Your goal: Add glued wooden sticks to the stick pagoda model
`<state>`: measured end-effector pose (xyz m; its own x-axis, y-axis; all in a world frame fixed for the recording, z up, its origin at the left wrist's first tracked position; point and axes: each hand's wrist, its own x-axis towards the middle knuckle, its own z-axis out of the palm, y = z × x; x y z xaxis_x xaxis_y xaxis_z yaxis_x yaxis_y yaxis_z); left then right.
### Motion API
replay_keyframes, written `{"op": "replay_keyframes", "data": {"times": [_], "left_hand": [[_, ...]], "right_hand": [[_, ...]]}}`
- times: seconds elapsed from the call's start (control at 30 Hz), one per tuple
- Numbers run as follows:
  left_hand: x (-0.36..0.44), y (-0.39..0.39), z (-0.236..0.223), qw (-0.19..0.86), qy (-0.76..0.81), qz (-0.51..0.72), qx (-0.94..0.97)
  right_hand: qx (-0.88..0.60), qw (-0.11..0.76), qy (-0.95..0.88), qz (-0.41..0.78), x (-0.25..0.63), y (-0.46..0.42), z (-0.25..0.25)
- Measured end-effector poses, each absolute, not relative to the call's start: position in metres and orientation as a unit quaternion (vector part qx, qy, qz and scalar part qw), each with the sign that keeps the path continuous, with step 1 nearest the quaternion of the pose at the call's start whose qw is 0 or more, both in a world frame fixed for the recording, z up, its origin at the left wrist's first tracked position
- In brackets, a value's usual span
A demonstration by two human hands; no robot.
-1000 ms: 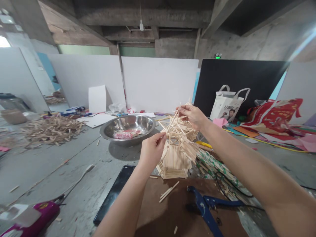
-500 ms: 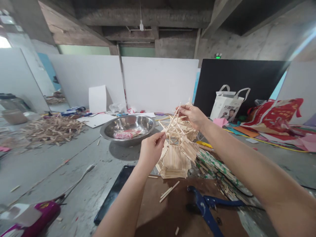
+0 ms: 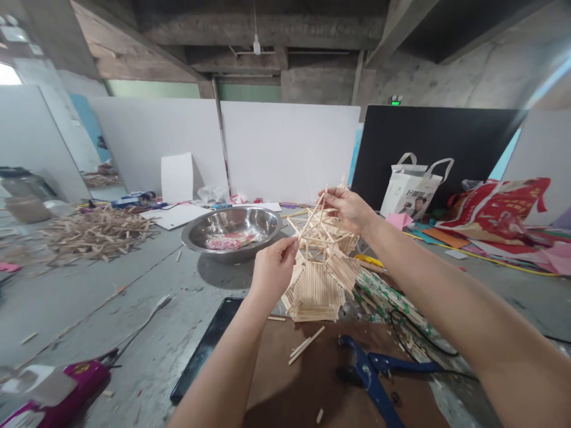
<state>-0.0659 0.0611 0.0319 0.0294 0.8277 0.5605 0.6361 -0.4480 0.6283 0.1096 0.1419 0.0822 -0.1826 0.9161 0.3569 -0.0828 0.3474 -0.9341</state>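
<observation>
A small pagoda-like model (image 3: 317,286) built of thin wooden sticks stands in front of me, with an open stick frame at its top. One slanting wooden stick (image 3: 311,215) runs along this frame between my hands. My left hand (image 3: 274,268) pinches around its lower end. At the peak, my right hand (image 3: 348,208) has thumb and fingers closed on the upper end. Part of the model's far side is hidden behind my right hand. A few loose sticks (image 3: 306,345) lie on the brown board (image 3: 281,392) below.
Blue-handled pliers or cutters (image 3: 368,371) lie on the board, with a black phone (image 3: 209,345) left of it. A steel basin (image 3: 190,241) holds plastic packets. A purple glue gun-like tool (image 3: 84,386) sits front left, a stick pile (image 3: 96,232) behind. Green-and-white packaged sticks (image 3: 392,297) lie right.
Both hands keep their pinch at nearly the same spots. The whole view shifts very slightly; nothing else visibly moves.
</observation>
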Motion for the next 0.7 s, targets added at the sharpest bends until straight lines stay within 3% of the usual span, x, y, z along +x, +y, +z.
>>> {"op": "replay_keyframes", "data": {"times": [0.7], "left_hand": [[-0.0652, 0.0612, 0.0299, 0.075, 0.530, 0.455, 0.711]], "right_hand": [[-0.339, 0.530, -0.627, 0.461, 0.1093, 0.1401, 0.0842]]}}
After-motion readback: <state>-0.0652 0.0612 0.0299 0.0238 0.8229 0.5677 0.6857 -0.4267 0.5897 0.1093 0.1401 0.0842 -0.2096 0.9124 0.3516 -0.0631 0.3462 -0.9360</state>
